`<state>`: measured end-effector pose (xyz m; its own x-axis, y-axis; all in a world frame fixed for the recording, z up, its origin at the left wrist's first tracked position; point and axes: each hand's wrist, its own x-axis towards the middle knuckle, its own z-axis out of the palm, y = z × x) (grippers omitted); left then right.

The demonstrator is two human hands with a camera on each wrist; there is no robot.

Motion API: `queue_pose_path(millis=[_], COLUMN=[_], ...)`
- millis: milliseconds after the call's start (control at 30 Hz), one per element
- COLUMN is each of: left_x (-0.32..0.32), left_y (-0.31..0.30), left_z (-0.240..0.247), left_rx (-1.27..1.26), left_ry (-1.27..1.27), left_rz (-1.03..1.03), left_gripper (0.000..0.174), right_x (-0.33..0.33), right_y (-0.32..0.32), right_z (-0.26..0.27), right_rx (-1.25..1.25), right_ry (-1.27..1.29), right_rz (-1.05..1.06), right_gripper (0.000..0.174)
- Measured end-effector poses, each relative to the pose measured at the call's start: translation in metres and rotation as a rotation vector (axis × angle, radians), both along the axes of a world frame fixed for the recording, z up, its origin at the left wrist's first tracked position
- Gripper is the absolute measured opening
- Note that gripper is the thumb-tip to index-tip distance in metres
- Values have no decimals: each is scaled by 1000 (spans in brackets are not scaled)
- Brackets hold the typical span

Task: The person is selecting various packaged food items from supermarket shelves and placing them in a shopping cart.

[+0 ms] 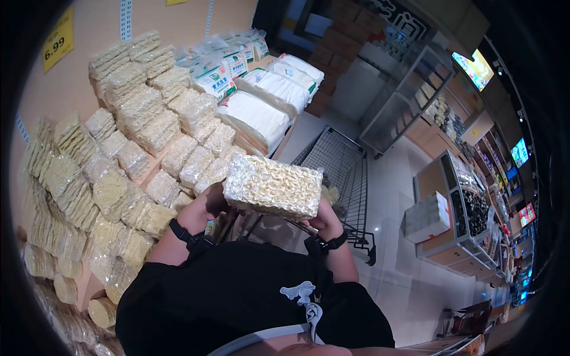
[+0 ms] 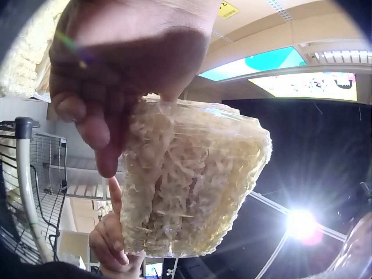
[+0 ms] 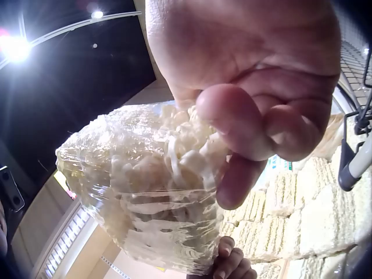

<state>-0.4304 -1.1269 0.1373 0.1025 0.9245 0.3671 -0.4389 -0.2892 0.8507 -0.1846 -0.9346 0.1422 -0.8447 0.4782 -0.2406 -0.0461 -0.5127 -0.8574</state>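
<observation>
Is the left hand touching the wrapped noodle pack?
Touching. In the left wrist view, the left hand grips the end of the noodle pack, fingers against its wrap.

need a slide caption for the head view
Left hand and right hand hold a wrapped noodle block by a wire cart, beside stacked noodle packs.

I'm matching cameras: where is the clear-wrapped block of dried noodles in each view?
Head: clear-wrapped block of dried noodles at centre, between left hand and right hand.
Left wrist: centre, below the left hand.
Right wrist: centre-left, below the right hand.
Shared: grey wire shopping cart.
</observation>
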Motion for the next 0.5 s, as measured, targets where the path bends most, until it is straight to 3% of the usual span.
queue_pose_path(millis=[200,267,367,500], left_x=[8,14,4,23], left_y=[7,25,34,21], left_z=[3,-14,-21,-13], left_rx=[-134,-345,-511,-276], left_ry=[-74,-92,-84,-182], left_rz=[-26,178,108,188], left_gripper=[46,37,41,50], right_x=[-1,1,3,6], right_y=[-1,5,6,4], right_z=[9,3,2,-5], right_rx=[-21,9,-6,-69], right_ry=[-53,-21,-24,-30], right_rz=[-25,33,25,-39], right_gripper=[52,53,52,52])
